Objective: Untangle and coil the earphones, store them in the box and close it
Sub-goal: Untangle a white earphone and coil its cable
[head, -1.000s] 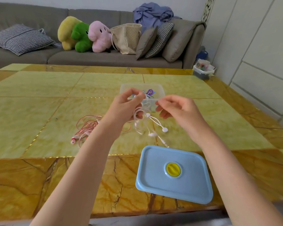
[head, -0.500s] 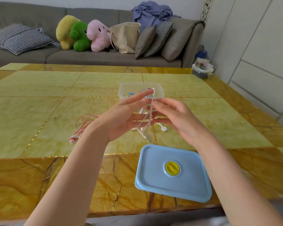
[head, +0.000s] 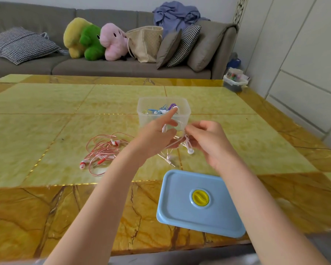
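Note:
White earphones [head: 190, 151] hang between both hands just in front of the clear plastic box [head: 185, 109]. My left hand [head: 155, 134] has the white cord looped over its raised forefinger and round the other fingers. My right hand [head: 206, 138] pinches the cord close beside it. An earbud and the jack plug dangle below, near the table. The box stands open with blue and purple earphones [head: 161, 109] inside. Its blue lid [head: 199, 203] with a yellow knob lies flat near the table's front edge. A tangled pink pair of earphones [head: 103, 150] lies on the table to the left.
The yellow marble-patterned table [head: 46, 121] stretches wide to the left and back. Behind it a grey sofa [head: 103, 66] carries cushions, plush toys and a bag. A small bin [head: 235, 83] stands at the table's far right corner.
The white cord has been wound further round my left hand's fingers, with the forefinger now pointing up towards the box. My right hand has closed into a pinch on the cord.

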Demonstrator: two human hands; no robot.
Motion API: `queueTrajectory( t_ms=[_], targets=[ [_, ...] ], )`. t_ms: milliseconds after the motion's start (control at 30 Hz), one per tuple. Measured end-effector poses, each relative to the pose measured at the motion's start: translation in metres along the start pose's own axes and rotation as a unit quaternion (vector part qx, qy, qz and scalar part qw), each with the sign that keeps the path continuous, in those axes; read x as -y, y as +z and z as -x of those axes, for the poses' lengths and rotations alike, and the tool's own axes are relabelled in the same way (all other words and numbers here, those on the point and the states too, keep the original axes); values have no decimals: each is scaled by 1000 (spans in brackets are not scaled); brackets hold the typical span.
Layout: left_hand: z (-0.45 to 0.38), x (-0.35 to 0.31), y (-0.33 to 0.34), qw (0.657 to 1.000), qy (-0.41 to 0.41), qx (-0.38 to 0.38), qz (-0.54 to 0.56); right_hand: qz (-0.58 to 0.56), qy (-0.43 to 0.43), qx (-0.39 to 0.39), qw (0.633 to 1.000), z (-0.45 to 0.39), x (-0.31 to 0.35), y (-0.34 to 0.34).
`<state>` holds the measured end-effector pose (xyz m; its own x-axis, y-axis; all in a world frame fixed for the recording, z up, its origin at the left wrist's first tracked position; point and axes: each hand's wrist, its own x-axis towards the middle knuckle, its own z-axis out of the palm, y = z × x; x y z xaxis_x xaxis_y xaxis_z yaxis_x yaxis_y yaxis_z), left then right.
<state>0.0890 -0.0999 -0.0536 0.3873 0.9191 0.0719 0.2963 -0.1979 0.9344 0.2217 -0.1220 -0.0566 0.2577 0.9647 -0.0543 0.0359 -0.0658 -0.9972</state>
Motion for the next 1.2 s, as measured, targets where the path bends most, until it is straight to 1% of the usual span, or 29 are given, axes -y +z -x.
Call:
queueTrajectory(
  t_ms=[100,133,200,233,300,333,500,533,567,600,667,733,800,833,900,967,1033,1067,1133,1200],
  targets=[
    [-3,2,0,997,23,-50,-59,88,-37,3,995,0,2,-1],
    [-3,2,-1,991,36,-56,-119,102,-40,14,994,1,3,-2],
    [-1,3,-2,964,59,-51,-255,93,-31,49,994,0,4,-4],
    [0,5,-2,955,69,-43,-287,70,-17,70,995,0,4,-6],
    [1,7,-2,951,82,-22,-296,25,6,99,995,-1,2,-7],
    [2,7,-2,952,86,-18,-294,10,6,102,995,-1,1,-9],
    [2,10,-7,964,73,-30,-254,-28,-15,75,997,-2,6,-18],
    [2,12,-8,968,67,-29,-240,-12,-17,66,998,-3,6,-20],
    [1,13,-9,971,59,-27,-228,29,-29,48,998,-4,6,-23],
    [1,13,-11,974,51,-23,-221,95,-48,17,994,-6,5,-25],
    [0,13,-14,972,40,-17,-233,239,-104,-58,964,-9,4,-30],
    [1,12,-13,961,44,-8,-274,311,-174,-111,928,-8,4,-32],
    [1,11,-11,952,53,-4,-302,324,-230,-143,907,-7,2,-30],
    [2,11,-10,952,53,-3,-302,312,-248,-155,904,-7,2,-29],
    [3,8,-11,958,50,1,-283,272,-262,-169,910,-8,2,-28],
    [3,8,-13,968,35,19,-249,217,-228,-152,937,-11,4,-31],
    [4,7,-14,978,16,35,-207,128,-139,-84,978,-11,5,-35],
    [4,7,-15,982,3,44,-186,93,-94,-45,990,-10,4,-36],
    [4,8,-13,988,-22,66,-136,70,-35,4,997,-8,2,-36],
    [3,10,-10,991,-27,91,-93,60,-8,40,997,-4,3,-32]
  ],
)
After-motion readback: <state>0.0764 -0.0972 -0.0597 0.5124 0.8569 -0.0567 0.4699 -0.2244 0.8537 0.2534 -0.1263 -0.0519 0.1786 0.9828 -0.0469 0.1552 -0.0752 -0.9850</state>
